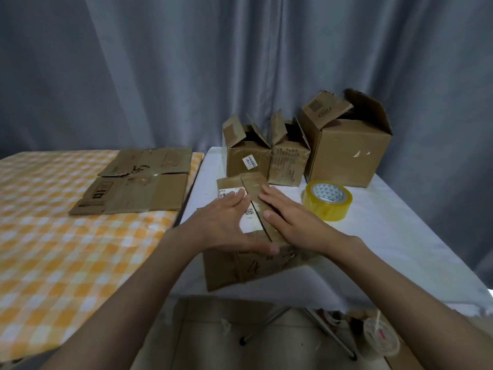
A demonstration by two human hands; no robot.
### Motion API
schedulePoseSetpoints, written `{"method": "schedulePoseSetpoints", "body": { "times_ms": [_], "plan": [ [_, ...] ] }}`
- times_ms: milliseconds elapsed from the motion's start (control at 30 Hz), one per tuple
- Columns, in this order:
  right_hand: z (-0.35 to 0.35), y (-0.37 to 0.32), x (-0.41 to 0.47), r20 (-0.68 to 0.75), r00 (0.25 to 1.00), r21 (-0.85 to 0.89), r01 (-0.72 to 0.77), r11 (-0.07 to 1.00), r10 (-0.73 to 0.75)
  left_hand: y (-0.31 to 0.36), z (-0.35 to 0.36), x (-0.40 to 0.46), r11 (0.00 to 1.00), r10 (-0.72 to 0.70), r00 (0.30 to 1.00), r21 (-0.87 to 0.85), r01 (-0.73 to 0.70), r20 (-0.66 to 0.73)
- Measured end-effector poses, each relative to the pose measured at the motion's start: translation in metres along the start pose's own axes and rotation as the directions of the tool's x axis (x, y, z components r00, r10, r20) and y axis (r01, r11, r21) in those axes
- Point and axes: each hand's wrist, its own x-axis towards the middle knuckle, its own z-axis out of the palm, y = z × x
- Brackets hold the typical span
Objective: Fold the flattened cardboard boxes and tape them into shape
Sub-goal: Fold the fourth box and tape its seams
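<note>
At the frame's centre, your left hand point(226, 222) and right hand point(289, 218) press flat — fingers straight — on the flaps of the cardboard box point(256, 260); the tape roll point(327, 200) sits just right.

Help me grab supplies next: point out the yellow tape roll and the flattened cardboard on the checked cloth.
yellow tape roll point(327, 206), head view, on its outer yellow band.
flattened cardboard point(149, 192), head view, on its near panel.
</note>
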Motion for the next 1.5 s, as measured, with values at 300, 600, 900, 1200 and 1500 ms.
{"method": "schedulePoseSetpoints", "body": {
  "times_ms": [300,600,900,1200,1500],
  "plan": [
    [-0.009,0.0,0.001,0.066,0.998,-0.01,0.026,1.0,-0.025,-0.012,-0.012,-0.022,0.993,0.064,0.995,0.098,-0.071,0.077],
    [-0.019,0.001,0.01,-0.095,0.994,0.076,-0.048,0.996,0.055,-0.018,0.009,-0.01,0.969,0.246,0.969,0.036,-0.245,-0.026],
    [-0.038,0.072,-0.006,-0.153,0.844,-0.319,-0.534,0.783,0.513,-0.011,0.024,-0.009,0.963,0.165,0.972,0.242,-0.122,-0.166],
    [-0.063,0.056,-0.011,-0.469,0.808,-0.017,-0.413,0.911,0.357,0.047,0.056,0.005,0.989,0.023,0.916,0.14,0.037,-0.399],
    [-0.081,0.022,-0.047,-0.51,0.847,0.132,-0.096,0.987,0.151,0.073,0.043,0.011,0.992,-0.079,0.893,0.05,0.113,-0.443]
  ]
}}
